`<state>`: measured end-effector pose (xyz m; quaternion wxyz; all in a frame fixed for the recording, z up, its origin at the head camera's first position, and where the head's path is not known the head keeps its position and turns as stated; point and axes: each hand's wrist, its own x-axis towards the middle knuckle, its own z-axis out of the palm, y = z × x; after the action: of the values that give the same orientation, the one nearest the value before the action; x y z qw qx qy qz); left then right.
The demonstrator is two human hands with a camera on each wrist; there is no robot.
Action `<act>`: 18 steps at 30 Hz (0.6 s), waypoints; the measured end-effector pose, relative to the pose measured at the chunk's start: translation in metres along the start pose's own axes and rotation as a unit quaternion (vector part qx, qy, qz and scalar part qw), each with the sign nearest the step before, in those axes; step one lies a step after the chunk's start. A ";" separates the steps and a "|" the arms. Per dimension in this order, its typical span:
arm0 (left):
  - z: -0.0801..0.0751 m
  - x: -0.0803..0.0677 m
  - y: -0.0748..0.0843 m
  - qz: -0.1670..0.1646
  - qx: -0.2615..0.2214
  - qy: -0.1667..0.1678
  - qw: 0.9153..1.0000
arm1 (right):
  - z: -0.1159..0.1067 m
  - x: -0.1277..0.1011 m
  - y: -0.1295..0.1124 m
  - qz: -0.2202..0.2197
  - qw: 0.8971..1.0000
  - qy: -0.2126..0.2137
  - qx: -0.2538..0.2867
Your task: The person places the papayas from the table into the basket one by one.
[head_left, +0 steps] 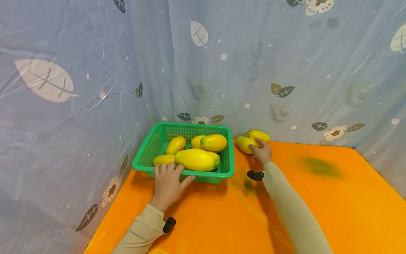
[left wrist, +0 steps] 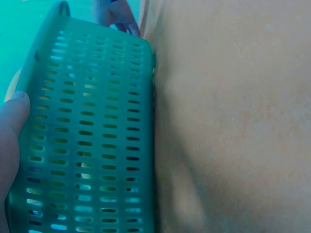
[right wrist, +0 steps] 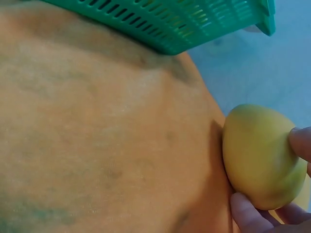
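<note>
A green plastic basket (head_left: 233, 155) with slotted walls holds several yellow papayas (head_left: 195, 159). My left hand (head_left: 168, 183) grips its near rim, fingers over the edge and thumb along the outside; the thumb (left wrist: 14, 114) shows against the wall in the left wrist view. To the right of the basket, my right hand (head_left: 262, 152) holds a yellow-green papaya (right wrist: 262, 155) between thumb and fingers at the table's back edge. Another papaya (head_left: 258, 135) lies right behind it, partly hidden by the hand.
An orange cloth covers the table (head_left: 228, 218), with dark greenish stains (head_left: 321, 167) on the right. A blue curtain (head_left: 241, 70) with leaf and flower prints hangs close along the back and left sides. Black wrist devices (head_left: 169, 224) sit under both sleeves.
</note>
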<state>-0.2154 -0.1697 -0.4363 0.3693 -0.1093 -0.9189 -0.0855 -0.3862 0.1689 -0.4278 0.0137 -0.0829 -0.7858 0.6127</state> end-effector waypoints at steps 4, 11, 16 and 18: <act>0.000 0.000 0.000 0.003 0.002 0.003 1.000 | 0.000 -0.002 0.002 -0.007 1.000 -0.005 0.002; 0.000 0.000 0.001 -0.003 -0.002 -0.005 1.000 | -0.008 -0.006 -0.010 -0.015 1.000 -0.007 -0.005; -0.001 0.001 0.000 -0.008 -0.009 -0.009 1.000 | -0.010 -0.009 -0.044 -0.042 0.996 -0.029 0.079; -0.001 0.001 0.000 -0.011 -0.009 -0.012 1.000 | -0.008 -0.012 -0.060 -0.050 0.993 -0.043 0.099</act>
<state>-0.2152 -0.1700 -0.4345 0.3561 -0.1037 -0.9237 -0.0963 -0.3797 0.1610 -0.3667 0.0182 -0.0156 -0.7243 0.6891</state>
